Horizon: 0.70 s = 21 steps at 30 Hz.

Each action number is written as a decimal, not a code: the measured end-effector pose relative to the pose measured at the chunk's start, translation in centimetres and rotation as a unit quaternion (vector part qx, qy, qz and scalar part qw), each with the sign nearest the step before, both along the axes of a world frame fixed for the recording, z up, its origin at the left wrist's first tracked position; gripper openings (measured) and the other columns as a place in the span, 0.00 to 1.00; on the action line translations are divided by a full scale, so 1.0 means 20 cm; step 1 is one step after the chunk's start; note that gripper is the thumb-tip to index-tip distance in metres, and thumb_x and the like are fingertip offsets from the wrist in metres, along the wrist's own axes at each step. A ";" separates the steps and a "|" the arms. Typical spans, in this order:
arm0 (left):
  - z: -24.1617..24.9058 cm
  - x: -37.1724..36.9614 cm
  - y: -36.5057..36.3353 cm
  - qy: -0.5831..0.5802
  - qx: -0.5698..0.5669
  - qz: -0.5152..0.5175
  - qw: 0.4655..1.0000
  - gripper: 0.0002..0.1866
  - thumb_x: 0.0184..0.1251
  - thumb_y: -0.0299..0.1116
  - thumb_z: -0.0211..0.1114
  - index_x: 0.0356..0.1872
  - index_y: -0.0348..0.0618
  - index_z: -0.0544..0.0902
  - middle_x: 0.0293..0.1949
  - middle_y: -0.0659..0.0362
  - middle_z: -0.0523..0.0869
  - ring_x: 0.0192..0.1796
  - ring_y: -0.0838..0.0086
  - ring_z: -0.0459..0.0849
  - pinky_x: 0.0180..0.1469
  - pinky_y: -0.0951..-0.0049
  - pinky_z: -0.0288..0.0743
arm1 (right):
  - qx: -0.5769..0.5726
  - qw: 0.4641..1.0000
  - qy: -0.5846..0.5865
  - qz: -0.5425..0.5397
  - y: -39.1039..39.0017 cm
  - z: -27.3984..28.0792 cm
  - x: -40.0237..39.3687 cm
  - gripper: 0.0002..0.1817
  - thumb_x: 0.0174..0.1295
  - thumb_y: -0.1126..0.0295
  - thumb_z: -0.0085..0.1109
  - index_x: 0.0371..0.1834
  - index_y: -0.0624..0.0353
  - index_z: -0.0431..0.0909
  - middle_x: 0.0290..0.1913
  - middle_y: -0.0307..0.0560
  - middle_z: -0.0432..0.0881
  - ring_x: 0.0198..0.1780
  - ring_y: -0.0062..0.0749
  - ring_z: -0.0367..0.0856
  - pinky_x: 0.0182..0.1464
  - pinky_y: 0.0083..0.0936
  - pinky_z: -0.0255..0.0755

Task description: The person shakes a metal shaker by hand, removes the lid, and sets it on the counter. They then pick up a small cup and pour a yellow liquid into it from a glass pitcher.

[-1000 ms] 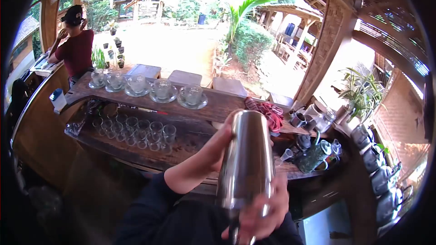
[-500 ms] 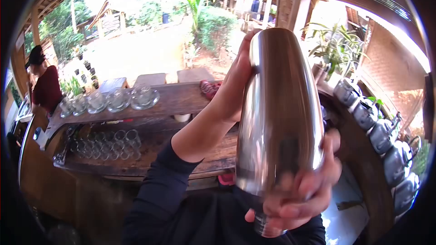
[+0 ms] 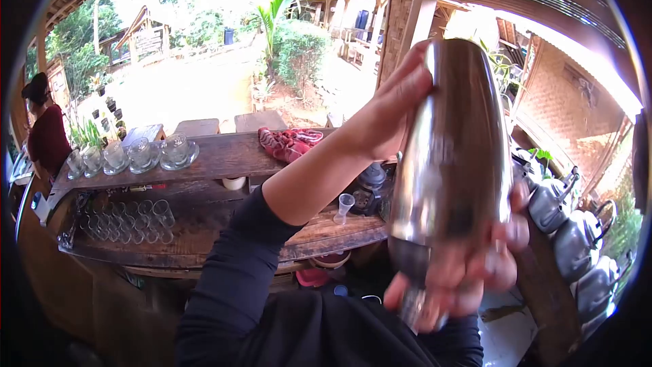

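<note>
A shiny metal cocktail shaker (image 3: 462,143) fills the space close in front of me, tilted with its wide base up and its narrow cap end down. My left hand (image 3: 401,105) is closed against the upper left side of the shaker, its fingertips partly hidden behind it. Around the lower end wraps my right hand (image 3: 468,275), its fingers curled over the metal and smeared by motion. Behind my left forearm, a small clear measuring cup (image 3: 344,208) stands on the wooden counter (image 3: 224,245) beside a dark device (image 3: 370,194).
Glass cups with saucers (image 3: 139,155) line the raised ledge at left, near a crumpled red cloth (image 3: 291,144). Several clear glasses (image 3: 129,221) stand below. Metal kettles (image 3: 577,238) line the right side. A person in a dark red top (image 3: 47,136) is at far left.
The shaker, with both hands on it, has shifted right in view and slightly up at its lower end. My view has turned right, showing the measuring cup and more of the counter.
</note>
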<state>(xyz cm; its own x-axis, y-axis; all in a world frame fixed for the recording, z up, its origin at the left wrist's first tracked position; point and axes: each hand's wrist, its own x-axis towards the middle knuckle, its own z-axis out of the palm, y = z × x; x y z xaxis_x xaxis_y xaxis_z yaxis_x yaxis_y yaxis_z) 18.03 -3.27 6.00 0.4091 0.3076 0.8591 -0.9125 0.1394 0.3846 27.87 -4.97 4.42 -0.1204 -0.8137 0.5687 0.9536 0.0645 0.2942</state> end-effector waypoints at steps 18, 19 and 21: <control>0.03 0.13 0.18 0.111 -0.261 -0.033 0.958 0.23 0.64 0.52 0.54 0.48 0.45 0.76 0.42 0.56 0.83 0.45 0.64 0.83 0.55 0.56 0.74 | -0.391 0.833 -0.109 0.375 -0.09 0.07 0.03 0.30 0.49 0.62 0.72 0.52 0.66 0.73 0.51 0.58 0.77 0.52 0.44 0.78 0.56 0.37 0.71; 0.03 0.13 0.20 0.165 -0.303 0.011 0.938 0.23 0.67 0.50 0.49 0.52 0.43 0.74 0.47 0.55 0.81 0.49 0.62 0.81 0.57 0.55 0.73 | -0.408 0.781 -0.051 0.470 -0.12 0.08 0.01 0.31 0.48 0.61 0.72 0.54 0.67 0.73 0.54 0.59 0.75 0.54 0.43 0.77 0.57 0.36 0.70; -0.01 0.13 0.26 0.172 -0.235 -0.004 0.956 0.23 0.71 0.46 0.45 0.58 0.42 0.72 0.53 0.53 0.79 0.53 0.62 0.80 0.60 0.58 0.72 | -0.404 0.822 -0.060 0.397 -0.28 0.08 -0.01 0.33 0.50 0.60 0.71 0.56 0.68 0.71 0.58 0.57 0.73 0.57 0.41 0.75 0.60 0.34 0.67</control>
